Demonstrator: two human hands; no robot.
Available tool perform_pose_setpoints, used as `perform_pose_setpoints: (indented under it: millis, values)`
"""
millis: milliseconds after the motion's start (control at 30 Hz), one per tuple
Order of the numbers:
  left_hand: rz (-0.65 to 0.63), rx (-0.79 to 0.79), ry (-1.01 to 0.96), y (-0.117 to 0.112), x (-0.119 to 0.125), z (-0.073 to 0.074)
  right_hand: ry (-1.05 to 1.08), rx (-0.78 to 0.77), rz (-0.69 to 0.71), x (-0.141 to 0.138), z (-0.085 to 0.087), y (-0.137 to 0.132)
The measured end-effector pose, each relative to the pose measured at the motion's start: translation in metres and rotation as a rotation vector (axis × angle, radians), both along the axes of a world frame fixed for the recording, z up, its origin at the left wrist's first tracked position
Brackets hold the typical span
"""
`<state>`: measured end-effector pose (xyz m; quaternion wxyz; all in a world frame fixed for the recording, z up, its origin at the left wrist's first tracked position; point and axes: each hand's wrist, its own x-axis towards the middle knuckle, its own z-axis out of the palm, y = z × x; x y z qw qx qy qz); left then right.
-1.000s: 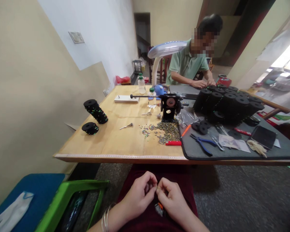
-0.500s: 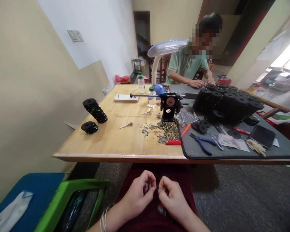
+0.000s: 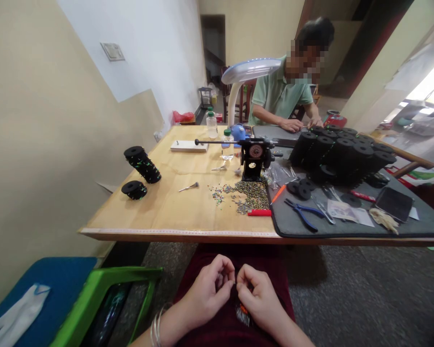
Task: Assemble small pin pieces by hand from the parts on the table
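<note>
Above my lap, my left hand [image 3: 215,285] and my right hand [image 3: 255,291] face each other, fingertips a small gap apart. Thumb and curled fingers meet in a pinch on each hand. Whatever lies between the fingertips is too small to make out. Partly hidden below my right hand is a small bundle [image 3: 242,314], orange and shiny dark, against the dark red cloth [image 3: 198,262] on my lap. Bracelets [image 3: 155,330] circle my left wrist. Beyond the hands, small metal pieces [image 3: 251,195] lie heaped on the wooden table [image 3: 159,212] near a red-handled object [image 3: 259,212].
A black winding device [image 3: 255,159] and a lamp [image 3: 235,96] stand mid-table. Black foam spools [image 3: 342,149] crowd the grey mat [image 3: 289,226], with blue pliers [image 3: 305,212] nearby. Two more spools [image 3: 142,164] are at left. Across the table sits a person in a green shirt [image 3: 275,91].
Both hands stay nearly in place, pinched as before. Slightly more of the orange and dark bundle shows below my right hand.
</note>
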<state>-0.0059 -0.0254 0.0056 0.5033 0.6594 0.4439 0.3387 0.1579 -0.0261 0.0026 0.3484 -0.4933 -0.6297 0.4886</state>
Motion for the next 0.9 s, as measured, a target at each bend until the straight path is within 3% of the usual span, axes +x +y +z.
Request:
perform_pose_setpoints:
  millis: [900]
  values:
    - [-0.044,-0.049,-0.049,-0.0014,0.0012,0.0026,0.011,-0.007,0.006,-0.0008,-0.0047,-0.0012]
